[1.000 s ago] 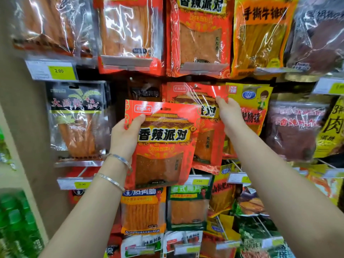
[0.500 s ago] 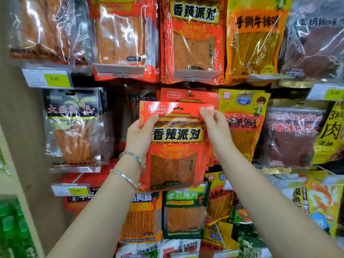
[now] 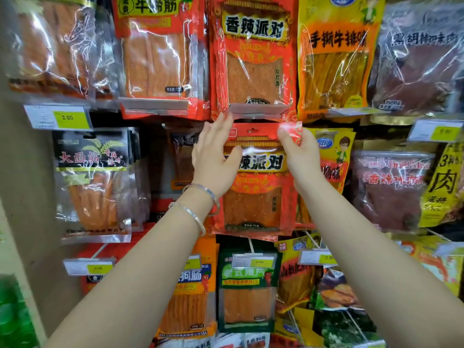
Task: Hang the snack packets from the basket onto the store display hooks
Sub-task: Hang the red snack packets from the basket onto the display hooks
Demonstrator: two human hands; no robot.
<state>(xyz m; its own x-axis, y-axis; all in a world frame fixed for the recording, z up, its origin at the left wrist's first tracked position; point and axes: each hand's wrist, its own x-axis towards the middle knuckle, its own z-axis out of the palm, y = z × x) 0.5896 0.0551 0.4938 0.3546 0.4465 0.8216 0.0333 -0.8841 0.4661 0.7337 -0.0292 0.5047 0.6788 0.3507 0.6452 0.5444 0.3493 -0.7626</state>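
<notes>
Film on the snack packet [image 3: 253, 204] looks slick and floppy, contents light and flat; best taken by the stiffer header corners beside the hang hole. Packet upright in the middle row, long axis vertical, header up, print facing out. Hands: left hand [image 3: 213, 159] flat, fingers straight against its left edge; right hand [image 3: 301, 156] pinches the top right corner; hook hidden.

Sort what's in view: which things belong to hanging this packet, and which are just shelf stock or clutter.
In the job:
red packet
right hand, pinching its top right corner
left hand, thumb on its front

Just there:
black packet
green packet
yellow price tag
bracelets
</notes>
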